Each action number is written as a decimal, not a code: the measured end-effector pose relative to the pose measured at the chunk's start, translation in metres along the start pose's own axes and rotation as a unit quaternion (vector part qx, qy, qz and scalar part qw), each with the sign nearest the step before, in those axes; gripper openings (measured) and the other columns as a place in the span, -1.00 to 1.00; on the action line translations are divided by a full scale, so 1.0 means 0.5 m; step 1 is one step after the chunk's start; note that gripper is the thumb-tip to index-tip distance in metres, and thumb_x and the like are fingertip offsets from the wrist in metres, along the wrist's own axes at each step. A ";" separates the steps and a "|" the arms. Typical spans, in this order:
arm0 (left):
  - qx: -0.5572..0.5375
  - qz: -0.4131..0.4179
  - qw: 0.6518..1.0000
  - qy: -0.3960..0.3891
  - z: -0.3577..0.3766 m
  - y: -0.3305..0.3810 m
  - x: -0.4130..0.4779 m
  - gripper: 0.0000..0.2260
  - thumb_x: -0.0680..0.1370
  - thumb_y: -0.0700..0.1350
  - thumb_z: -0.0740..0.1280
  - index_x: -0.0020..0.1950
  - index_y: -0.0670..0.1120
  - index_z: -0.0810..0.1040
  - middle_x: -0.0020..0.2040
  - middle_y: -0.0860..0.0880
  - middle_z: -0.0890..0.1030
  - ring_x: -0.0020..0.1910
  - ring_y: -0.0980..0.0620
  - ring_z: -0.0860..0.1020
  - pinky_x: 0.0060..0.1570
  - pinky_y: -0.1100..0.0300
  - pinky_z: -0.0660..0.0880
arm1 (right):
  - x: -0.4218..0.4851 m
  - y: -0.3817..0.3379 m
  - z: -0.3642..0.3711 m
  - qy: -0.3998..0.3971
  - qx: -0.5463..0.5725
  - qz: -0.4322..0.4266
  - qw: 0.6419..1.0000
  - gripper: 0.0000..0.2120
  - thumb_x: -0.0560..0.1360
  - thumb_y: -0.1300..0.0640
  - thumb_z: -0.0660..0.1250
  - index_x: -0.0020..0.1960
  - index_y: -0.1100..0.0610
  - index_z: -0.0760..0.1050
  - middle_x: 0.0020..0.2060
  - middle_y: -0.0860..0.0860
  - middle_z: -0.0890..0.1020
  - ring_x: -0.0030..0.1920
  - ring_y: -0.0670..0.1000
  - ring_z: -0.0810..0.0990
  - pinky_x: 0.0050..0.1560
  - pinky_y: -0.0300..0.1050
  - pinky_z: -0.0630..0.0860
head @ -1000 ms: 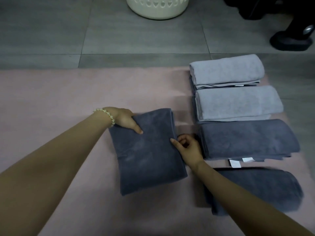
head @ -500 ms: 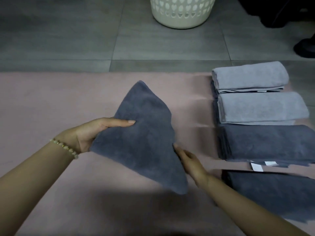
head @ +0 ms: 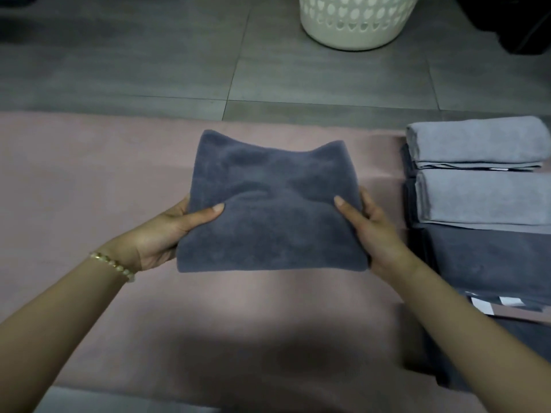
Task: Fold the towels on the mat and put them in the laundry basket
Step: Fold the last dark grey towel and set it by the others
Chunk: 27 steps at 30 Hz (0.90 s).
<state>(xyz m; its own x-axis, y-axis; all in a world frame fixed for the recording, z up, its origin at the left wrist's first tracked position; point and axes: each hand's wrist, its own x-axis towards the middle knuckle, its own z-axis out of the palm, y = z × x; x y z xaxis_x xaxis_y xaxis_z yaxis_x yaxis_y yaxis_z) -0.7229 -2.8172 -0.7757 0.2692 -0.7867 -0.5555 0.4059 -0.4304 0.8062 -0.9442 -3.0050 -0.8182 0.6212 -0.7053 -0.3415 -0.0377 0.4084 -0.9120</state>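
Observation:
A folded dark grey towel (head: pixel 269 204) is held up above the pink mat (head: pixel 89 180). My left hand (head: pixel 173 231) grips its left edge, thumb on top and fingers underneath. On the towel's right edge my right hand (head: pixel 369 231) grips the same way. The cream laundry basket (head: pixel 354 22) with cut-out holes stands on the floor beyond the mat, up and to the right of the towel. Its top is out of view.
Folded towels lie in a row along the mat's right side: two light grey towels (head: pixel 480 144) (head: pixel 489 198) and two dark grey towels (head: pixel 492 263) (head: pixel 530 341) nearer me. Grey floor tiles (head: pixel 149 55) surround the mat. A dark object (head: pixel 512 22) sits at top right.
The dark grey towel came off the mat, turned and now hangs level between both hands. The view has shifted, so the basket and the towel row sit further right.

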 end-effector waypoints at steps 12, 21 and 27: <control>0.620 0.251 0.733 0.120 0.026 -0.313 0.037 -0.31 0.48 0.28 0.18 0.51 -0.06 0.21 0.45 -0.07 0.32 0.41 -0.02 0.24 0.42 0.15 0.08 | -0.071 0.206 -0.113 0.014 -0.514 -0.200 0.834 -0.51 0.53 -0.09 0.26 0.38 0.11 0.37 0.34 -0.06 0.40 0.33 -0.10 0.36 0.37 -0.20 0.24; 0.744 0.268 0.610 0.050 0.065 -0.382 0.095 -0.27 0.44 0.33 0.12 0.54 0.06 0.05 0.50 0.02 0.22 0.48 -0.05 0.13 0.38 -0.14 0.05 | -0.031 0.279 -0.100 -0.236 -0.710 -0.282 0.600 -0.24 0.46 -0.33 0.12 0.54 -0.01 0.03 0.52 -0.02 0.16 0.51 0.00 0.05 0.45 0.01 -0.02; 0.764 0.238 0.595 0.080 0.069 -0.369 0.115 -0.28 0.42 0.28 0.17 0.53 0.07 0.10 0.41 0.04 0.40 0.41 -0.03 0.27 0.33 -0.08 0.12 | -0.013 0.262 -0.103 -0.242 -0.712 -0.265 0.603 -0.23 0.45 -0.35 0.09 0.53 0.04 0.09 0.51 -0.01 0.18 0.50 -0.03 0.08 0.47 -0.05 -0.05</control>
<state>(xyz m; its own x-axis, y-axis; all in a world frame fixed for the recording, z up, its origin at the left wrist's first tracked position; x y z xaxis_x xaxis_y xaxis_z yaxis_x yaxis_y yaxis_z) -0.8122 -2.7982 -0.9491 0.1650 -0.9808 -0.1043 -0.9835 -0.1715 0.0570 -0.9933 -2.9766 -0.9474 0.9843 -0.1260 -0.1234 -0.1538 -0.9557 -0.2509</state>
